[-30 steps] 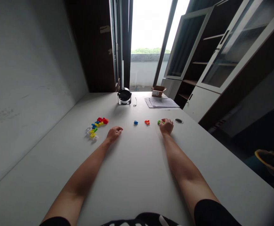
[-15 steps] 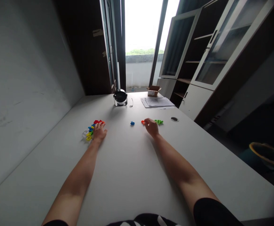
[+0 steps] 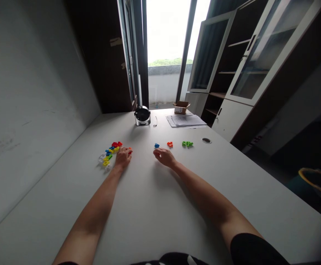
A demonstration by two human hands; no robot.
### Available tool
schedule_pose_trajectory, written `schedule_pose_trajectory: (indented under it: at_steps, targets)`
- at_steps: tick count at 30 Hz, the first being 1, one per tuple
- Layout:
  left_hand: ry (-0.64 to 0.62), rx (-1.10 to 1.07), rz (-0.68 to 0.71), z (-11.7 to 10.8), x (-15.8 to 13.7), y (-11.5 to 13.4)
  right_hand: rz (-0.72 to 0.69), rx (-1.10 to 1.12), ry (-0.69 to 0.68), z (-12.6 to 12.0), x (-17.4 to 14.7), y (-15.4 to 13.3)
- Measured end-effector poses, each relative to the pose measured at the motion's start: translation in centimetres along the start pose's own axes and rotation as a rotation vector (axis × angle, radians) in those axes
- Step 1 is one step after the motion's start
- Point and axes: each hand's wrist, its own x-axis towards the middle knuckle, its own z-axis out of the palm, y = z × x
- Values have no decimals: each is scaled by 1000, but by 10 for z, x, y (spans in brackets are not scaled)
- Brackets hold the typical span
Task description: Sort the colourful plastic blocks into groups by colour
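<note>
My left hand [image 3: 124, 156] has its fingers closed on a small orange plastic piece [image 3: 130, 150], part of which sticks out at the fingertips. Just left of that hand lies a loose cluster of similar pieces, with red pieces [image 3: 117, 144] at the back and yellow pieces [image 3: 106, 162] and white pieces [image 3: 102, 158] nearer. My right hand [image 3: 165, 157] hovers over the table with fingers loosely curled and a small gap at the thumb; nothing shows in it. Right behind its fingertips is a blue piece [image 3: 156, 145]. Farther right sit another orange piece [image 3: 170, 144] and green pieces [image 3: 187, 144].
A round black device on a silver stand [image 3: 142, 116] is at the back of the white table [image 3: 146, 206], beside a thin cord [image 3: 155, 122]. Papers [image 3: 186, 120] and an open cardboard box [image 3: 181, 107] lie back right. A round cable hole [image 3: 206, 140] is near the right edge.
My right hand has left the orange piece on the right and moved left, in front of the blue one. My left hand has drawn rightward from the cluster with an orange piece.
</note>
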Motion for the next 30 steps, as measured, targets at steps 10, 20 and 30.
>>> schedule_pose_trajectory:
  at_steps: [10, 20, 30]
  targets:
    - [57, 53, -89, 5, 1, -4, -92, 210, -209, 25, -1, -39]
    - [-50, 39, -142, 8, -2, -2, 82, 268, -112, 26, -1, -7]
    - [4, -69, -199, 3, -1, 3, 95, 252, -123, 25, 0, -9]
